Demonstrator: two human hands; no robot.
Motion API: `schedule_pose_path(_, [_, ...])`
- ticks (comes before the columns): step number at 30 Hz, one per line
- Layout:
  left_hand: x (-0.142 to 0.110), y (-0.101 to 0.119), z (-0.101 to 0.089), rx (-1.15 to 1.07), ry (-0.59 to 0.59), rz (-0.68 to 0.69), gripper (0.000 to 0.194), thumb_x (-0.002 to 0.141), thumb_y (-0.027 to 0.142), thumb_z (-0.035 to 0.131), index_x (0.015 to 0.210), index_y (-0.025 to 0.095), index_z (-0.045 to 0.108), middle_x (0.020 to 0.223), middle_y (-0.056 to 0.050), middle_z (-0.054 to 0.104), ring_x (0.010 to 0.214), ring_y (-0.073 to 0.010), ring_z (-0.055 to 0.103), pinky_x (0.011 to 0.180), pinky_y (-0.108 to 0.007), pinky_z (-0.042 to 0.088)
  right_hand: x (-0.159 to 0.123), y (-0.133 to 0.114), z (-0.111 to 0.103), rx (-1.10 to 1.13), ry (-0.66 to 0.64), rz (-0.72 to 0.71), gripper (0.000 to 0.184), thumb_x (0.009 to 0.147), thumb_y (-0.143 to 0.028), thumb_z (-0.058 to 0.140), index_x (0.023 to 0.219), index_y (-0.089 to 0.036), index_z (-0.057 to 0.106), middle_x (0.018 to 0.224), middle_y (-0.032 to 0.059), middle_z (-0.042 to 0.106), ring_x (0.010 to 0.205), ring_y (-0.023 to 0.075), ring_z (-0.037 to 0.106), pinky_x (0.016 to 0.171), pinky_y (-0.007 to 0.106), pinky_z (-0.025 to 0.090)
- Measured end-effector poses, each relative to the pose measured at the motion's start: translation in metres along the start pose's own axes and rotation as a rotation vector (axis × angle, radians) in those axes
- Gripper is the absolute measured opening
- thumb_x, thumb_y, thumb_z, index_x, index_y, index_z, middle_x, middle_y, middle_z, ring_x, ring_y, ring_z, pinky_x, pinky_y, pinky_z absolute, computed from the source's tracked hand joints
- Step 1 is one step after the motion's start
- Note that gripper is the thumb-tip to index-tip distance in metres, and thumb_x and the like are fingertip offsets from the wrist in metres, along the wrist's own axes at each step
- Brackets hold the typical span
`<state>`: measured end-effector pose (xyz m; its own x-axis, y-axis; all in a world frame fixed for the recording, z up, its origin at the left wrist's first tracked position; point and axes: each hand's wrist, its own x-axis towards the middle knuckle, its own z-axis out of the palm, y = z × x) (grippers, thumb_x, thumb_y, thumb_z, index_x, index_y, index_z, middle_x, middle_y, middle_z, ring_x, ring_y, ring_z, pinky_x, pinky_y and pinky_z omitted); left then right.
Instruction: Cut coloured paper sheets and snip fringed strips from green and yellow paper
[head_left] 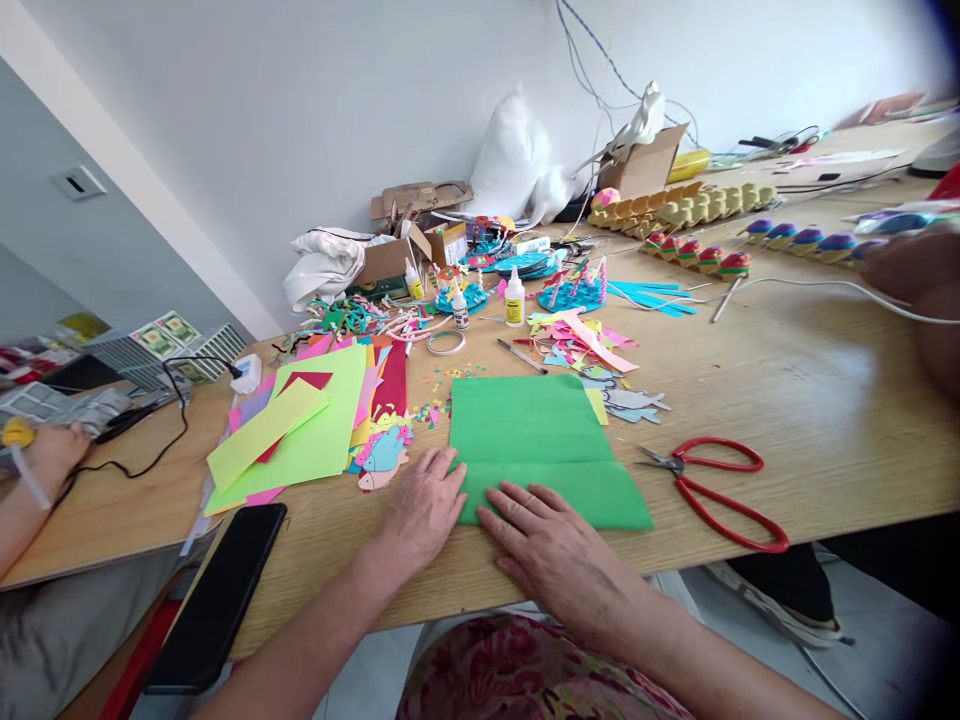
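Note:
A green sheet of paper (525,420) lies on the table with a crease running across its lower part. My right hand (551,545) rests flat on its lower portion, fingers spread. At the sheet's left edge is my left hand (424,508), its fingers stretched out and slightly bent, fingertips touching the paper. Red-handled scissors (679,466) lie to the right with their blades toward the sheet. Small fish-shaped paper cutouts (384,455) sit left of the sheet, and grey paper cutouts (634,403) are beyond its right edge.
Stacked coloured paper (330,410) and a black phone (217,600) are on my left. Glue bottles (514,300), paper scraps (581,335) and a pen (523,357) lie farther back. Painted egg-carton strips (697,256) stand back right. Other people's hands (56,450) appear at both sides.

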<state>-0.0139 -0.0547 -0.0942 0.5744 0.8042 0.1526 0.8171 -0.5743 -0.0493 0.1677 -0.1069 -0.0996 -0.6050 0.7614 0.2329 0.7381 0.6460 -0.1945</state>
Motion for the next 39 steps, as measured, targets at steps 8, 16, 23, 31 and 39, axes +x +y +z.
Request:
schedule_pose_path(8, [-0.009, 0.009, -0.005, -0.151, -0.043, 0.115, 0.041, 0.08, 0.001, 0.03, 0.115, 0.012, 0.047, 0.116, -0.008, 0.054, 0.109, -0.0155, 0.048, 0.094, -0.031, 0.041, 0.0, 0.004, 0.009, 0.01, 0.0, -0.04, 0.04, 0.085, -0.031, 0.047, 0.122, -0.019, 0.044, 0.128, 0.0084, 0.048, 0.117, 0.0261, 0.041, 0.092, 0.046, 0.035])
schedule_pose_path(16, [-0.025, 0.024, -0.004, -0.102, -0.147, 0.142, 0.044, 0.083, 0.02, 0.042, 0.125, 0.006, 0.038, 0.13, -0.015, 0.043, 0.122, -0.0228, 0.037, 0.099, -0.037, 0.037, -0.001, 0.002, 0.01, -0.003, 0.028, -0.043, 0.041, 0.085, -0.035, 0.045, 0.123, -0.019, 0.044, 0.129, 0.0081, 0.047, 0.117, 0.0264, 0.04, 0.093, 0.045, 0.034])
schedule_pose_path(23, [-0.036, 0.021, 0.003, -0.1, -0.146, 0.18, 0.056, 0.082, 0.036, 0.046, 0.132, 0.015, 0.029, 0.138, -0.016, 0.029, 0.127, -0.0276, 0.026, 0.099, -0.042, 0.034, -0.027, 0.024, -0.003, -0.034, -0.033, -0.064, 0.048, 0.086, -0.041, 0.042, 0.13, -0.021, 0.037, 0.131, 0.0069, 0.045, 0.118, 0.0265, 0.04, 0.094, 0.046, 0.031])
schedule_pose_path(31, [-0.037, 0.02, -0.003, -0.151, -0.176, 0.237, 0.057, 0.079, 0.038, 0.052, 0.131, 0.035, 0.029, 0.145, -0.011, 0.007, 0.126, -0.0362, 0.023, 0.094, -0.05, 0.035, -0.097, 0.068, -0.015, -0.306, -0.023, 0.0, 0.053, 0.086, -0.044, 0.038, 0.134, -0.023, 0.028, 0.134, 0.0043, 0.041, 0.119, 0.0279, 0.039, 0.094, 0.052, 0.022])
schedule_pose_path(39, [-0.036, 0.018, -0.002, -0.13, -0.183, 0.253, 0.056, 0.078, 0.036, 0.052, 0.13, 0.032, 0.032, 0.143, -0.015, 0.012, 0.125, -0.0373, 0.025, 0.093, -0.05, 0.036, -0.11, 0.069, -0.024, -0.401, 0.013, 0.044, 0.045, 0.084, -0.044, 0.042, 0.125, -0.027, 0.043, 0.131, 0.0043, 0.045, 0.12, 0.0276, 0.039, 0.093, 0.048, 0.024])
